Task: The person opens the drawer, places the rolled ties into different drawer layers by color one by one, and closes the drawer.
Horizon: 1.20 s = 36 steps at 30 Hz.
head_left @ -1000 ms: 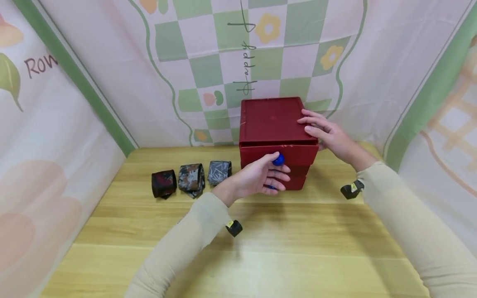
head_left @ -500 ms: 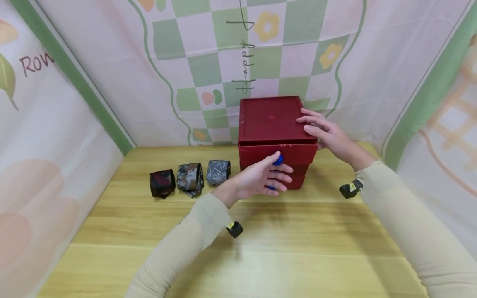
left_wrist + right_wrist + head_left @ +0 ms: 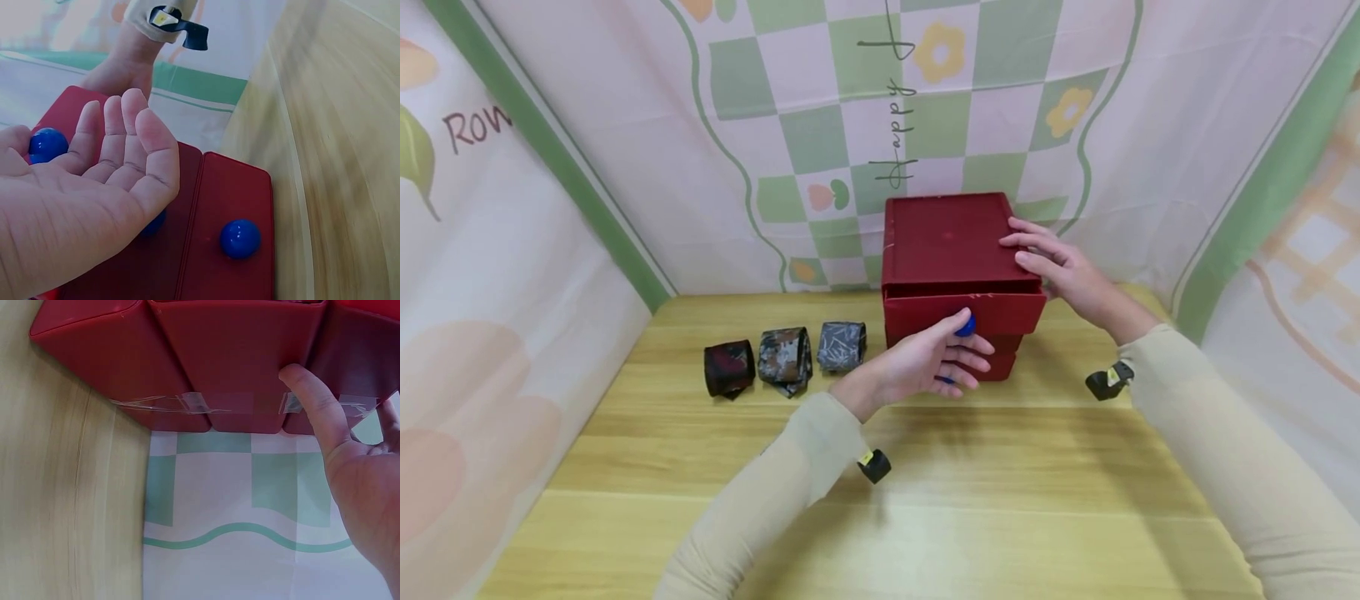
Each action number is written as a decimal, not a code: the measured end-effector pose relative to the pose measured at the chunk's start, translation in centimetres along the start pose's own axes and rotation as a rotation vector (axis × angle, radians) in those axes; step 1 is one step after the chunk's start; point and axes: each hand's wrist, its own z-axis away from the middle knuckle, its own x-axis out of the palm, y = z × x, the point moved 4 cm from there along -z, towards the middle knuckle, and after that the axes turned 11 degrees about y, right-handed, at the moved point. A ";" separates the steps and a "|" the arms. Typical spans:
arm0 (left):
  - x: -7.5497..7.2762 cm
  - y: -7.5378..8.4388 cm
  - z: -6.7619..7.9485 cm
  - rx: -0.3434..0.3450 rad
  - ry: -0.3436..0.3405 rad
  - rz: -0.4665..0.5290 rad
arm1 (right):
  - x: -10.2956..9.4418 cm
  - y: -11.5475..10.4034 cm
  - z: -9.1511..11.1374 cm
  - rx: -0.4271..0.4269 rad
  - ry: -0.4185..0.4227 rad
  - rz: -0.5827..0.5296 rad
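Observation:
A red drawer box (image 3: 951, 237) stands against the back curtain, with its top drawer (image 3: 917, 315) pulled slightly out. My left hand (image 3: 921, 365) pinches that drawer's blue knob (image 3: 49, 145) between thumb and index finger. The other left fingers extend loosely in front of the lower drawers, where another blue knob (image 3: 240, 239) shows. On the right, my right hand (image 3: 1071, 279) rests on the box's upper edge and side with its fingers extended. In the right wrist view one finger (image 3: 312, 400) touches the box's side wall. The drawer's inside is hidden.
Three rolled neckties lie in a row left of the box: a dark red and black one (image 3: 728, 368), a brown-grey patterned one (image 3: 784, 358) and a grey one (image 3: 842, 346). The wooden table (image 3: 925, 517) meets printed curtains (image 3: 625, 125) at its back and sides.
The top drawer and my left hand have come out a little toward me, and the gap under the box's top edge looks slightly wider. My right hand stays on the box.

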 end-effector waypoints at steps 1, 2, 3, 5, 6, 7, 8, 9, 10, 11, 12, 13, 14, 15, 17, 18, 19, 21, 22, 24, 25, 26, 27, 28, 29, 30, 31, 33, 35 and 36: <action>0.1 0.0 0.1 0.001 -0.001 -0.003 | 0.0 0.0 0.0 -0.001 0.002 0.001; 0.2 0.1 0.2 0.001 -0.001 -0.005 | 0.0 -0.1 0.0 -0.001 0.005 0.002; 0.2 0.1 0.2 0.002 -0.001 -0.005 | 0.0 -0.1 0.0 -0.001 0.005 0.003; 0.3 0.1 0.4 0.000 -0.002 0.000 | 0.0 -0.3 0.0 -0.005 0.006 0.003; 0.4 0.2 0.5 -0.001 -0.002 0.001 | 0.0 -0.3 0.0 -0.008 0.006 0.007; 0.5 0.2 0.5 -0.002 -0.004 0.000 | 0.0 -0.4 0.0 -0.012 0.007 0.010; 0.5 0.2 0.6 -0.003 -0.005 -0.002 | 0.0 -0.4 0.1 -0.015 0.009 0.016; 0.6 0.2 0.7 -0.003 -0.008 -0.005 | 0.0 -0.5 0.1 -0.019 0.010 0.019; 0.7 0.2 0.8 -0.004 -0.011 -0.008 | 0.0 -0.5 0.1 -0.023 0.013 0.024; 0.8 0.2 0.9 -0.001 -0.013 -0.016 | -0.1 -0.5 0.1 -0.024 0.014 0.026; 0.8 0.3 1.0 0.000 -0.015 -0.022 | -0.1 -0.5 0.1 -0.025 0.015 0.027; 0.9 0.3 1.1 0.001 -0.016 -0.026 | -0.1 -0.6 0.1 -0.026 0.014 0.027; 0.9 0.3 1.2 0.003 -0.017 -0.028 | -0.1 -0.6 0.1 -0.024 0.013 0.025; 1.0 0.3 1.4 0.005 -0.018 -0.031 | -0.1 -0.6 0.1 -0.022 0.011 0.024; 1.0 0.3 1.8 0.006 -0.020 -0.035 | -0.1 -0.5 0.2 -0.017 0.007 0.023; 1.0 0.3 2.0 0.005 -0.021 -0.034 | -0.1 -0.5 0.2 -0.015 0.006 0.024; 1.0 0.2 2.2 0.007 -0.023 -0.035 | 0.0 -0.5 0.1 -0.012 0.004 0.024; 1.1 0.1 2.5 0.009 -0.029 -0.038 | 0.0 -0.5 0.1 -0.008 0.003 0.023; 1.1 0.1 2.7 0.009 -0.031 -0.040 | 0.1 -0.4 0.1 -0.006 0.004 0.021; 1.2 -0.1 2.9 0.009 -0.037 -0.043 | 0.1 -0.4 0.2 -0.004 0.004 0.016; 1.3 -0.2 3.1 0.009 -0.042 -0.046 | 0.1 -0.4 0.2 -0.004 0.003 0.012; 1.3 -0.4 3.2 0.007 -0.046 -0.047 | 0.1 -0.4 0.2 -0.004 0.003 0.009; 1.4 -0.5 3.3 0.008 -0.051 -0.050 | 0.1 -0.4 0.2 -0.004 0.002 0.006; 1.4 -0.6 3.4 0.007 -0.055 -0.052 | 0.1 -0.4 0.2 -0.003 0.002 0.004; 1.4 -0.6 3.4 0.010 -0.060 -0.057 | 0.1 -0.4 0.2 -0.003 0.002 0.003; 1.4 -0.7 3.5 0.011 -0.064 -0.058 | 0.1 -0.4 0.2 -0.002 0.001 0.001; 1.4 -0.8 3.6 0.014 -0.067 -0.063 | 0.1 -0.4 0.2 -0.001 0.000 0.000; 1.4 -0.9 3.7 0.021 -0.071 -0.073 | 0.1 -0.4 0.2 0.003 0.000 -0.003; 1.5 -1.1 3.8 0.025 -0.073 -0.084 | 0.1 -0.3 0.2 0.006 -0.001 -0.006; 1.5 -1.1 3.9 0.025 -0.075 -0.089 | 0.1 -0.3 0.2 0.008 -0.001 -0.008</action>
